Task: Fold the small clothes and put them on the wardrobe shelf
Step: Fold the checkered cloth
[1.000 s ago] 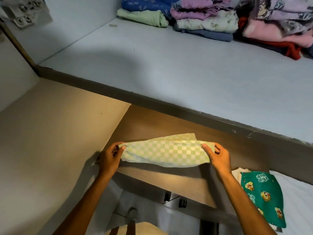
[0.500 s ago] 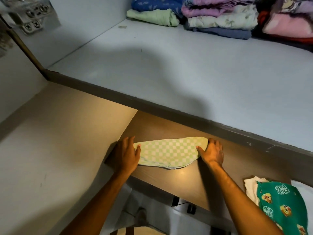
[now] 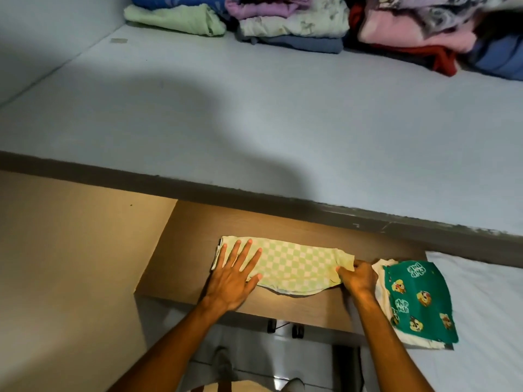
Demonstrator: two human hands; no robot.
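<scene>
A small green-and-white checked garment (image 3: 297, 267) lies flat on a brown wooden board (image 3: 186, 250) below the shelf edge. My left hand (image 3: 235, 275) rests palm down on its left end, fingers spread. My right hand (image 3: 358, 277) pinches the garment's right edge between thumb and fingers. Just right of that hand sits a folded green cloth with cartoon dog prints (image 3: 418, 301) on top of a white piece.
The pale blue wardrobe shelf (image 3: 254, 114) stretches above the board, with a dark front edge. Stacks of folded clothes (image 3: 294, 24) line its back, green, purple, blue, pink and red. A beige side panel (image 3: 70, 264) stands at the left. The floor shows below.
The garment went from held in the air to lying flat on the board. My left hand now presses on its left end and my right hand grips the right edge.
</scene>
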